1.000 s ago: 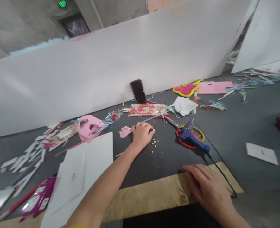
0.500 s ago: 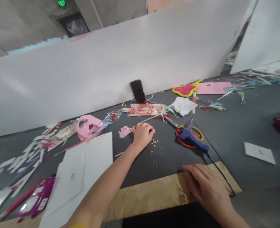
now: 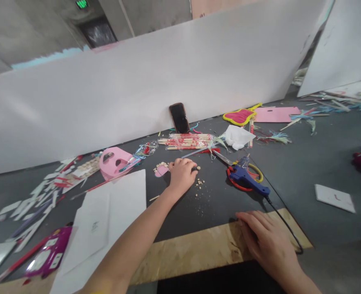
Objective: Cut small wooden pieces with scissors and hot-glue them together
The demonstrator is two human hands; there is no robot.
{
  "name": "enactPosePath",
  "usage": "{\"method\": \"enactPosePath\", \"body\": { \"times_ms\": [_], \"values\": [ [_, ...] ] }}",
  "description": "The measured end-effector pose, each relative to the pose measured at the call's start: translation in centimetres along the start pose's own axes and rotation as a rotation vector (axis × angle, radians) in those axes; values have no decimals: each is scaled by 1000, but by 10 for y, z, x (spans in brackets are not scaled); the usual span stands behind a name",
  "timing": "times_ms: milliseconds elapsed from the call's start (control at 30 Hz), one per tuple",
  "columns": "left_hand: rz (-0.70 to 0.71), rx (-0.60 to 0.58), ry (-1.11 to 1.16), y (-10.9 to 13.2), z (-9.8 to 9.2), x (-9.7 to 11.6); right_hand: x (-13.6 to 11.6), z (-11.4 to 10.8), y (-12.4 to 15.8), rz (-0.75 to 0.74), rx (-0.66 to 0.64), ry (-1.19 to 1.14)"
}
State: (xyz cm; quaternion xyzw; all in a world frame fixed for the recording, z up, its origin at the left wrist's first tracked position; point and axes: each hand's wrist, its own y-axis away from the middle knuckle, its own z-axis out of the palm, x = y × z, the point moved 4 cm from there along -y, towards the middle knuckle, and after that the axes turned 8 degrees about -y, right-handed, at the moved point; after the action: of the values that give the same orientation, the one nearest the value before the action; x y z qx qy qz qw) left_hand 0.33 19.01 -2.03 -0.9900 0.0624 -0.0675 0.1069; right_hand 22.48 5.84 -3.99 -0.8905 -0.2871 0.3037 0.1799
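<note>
My left hand (image 3: 183, 174) reaches out over the dark table, palm down with fingers bent. A small dark gap shows between its thumb and forefinger; the other fingertips are hidden. Small pale wooden bits (image 3: 199, 183) lie just right of it, one close to the fingertips. To its left is a small rounded pink piece (image 3: 161, 171) with similar bits around its upper edge. My right hand (image 3: 266, 239) rests on the wooden table edge (image 3: 199, 249), fingers stretched and holding nothing. Just beyond it lies a blue glue gun (image 3: 247, 177) on scissors (image 3: 225, 157) with red and yellow handles.
A phone (image 3: 179, 118) leans on the white partition (image 3: 137, 90). Before it lie bagged sticks (image 3: 186, 141) and a crumpled white tissue (image 3: 238, 136). White sheets (image 3: 128, 196), a pink cutout (image 3: 114, 161) and a purple case (image 3: 50, 253) are left. The gun's cord (image 3: 286, 224) runs beside my right hand.
My left thumb and forefinger have parted slightly; a wooden bit at their tips now lies on the table beside them. My right hand stays in place.
</note>
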Motion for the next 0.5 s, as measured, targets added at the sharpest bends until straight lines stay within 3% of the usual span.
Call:
{"method": "enactPosePath", "body": {
  "times_ms": [500],
  "values": [
    [13,7,-9,18,-16,-9,0,0,0,3,16,2]
  ]
}}
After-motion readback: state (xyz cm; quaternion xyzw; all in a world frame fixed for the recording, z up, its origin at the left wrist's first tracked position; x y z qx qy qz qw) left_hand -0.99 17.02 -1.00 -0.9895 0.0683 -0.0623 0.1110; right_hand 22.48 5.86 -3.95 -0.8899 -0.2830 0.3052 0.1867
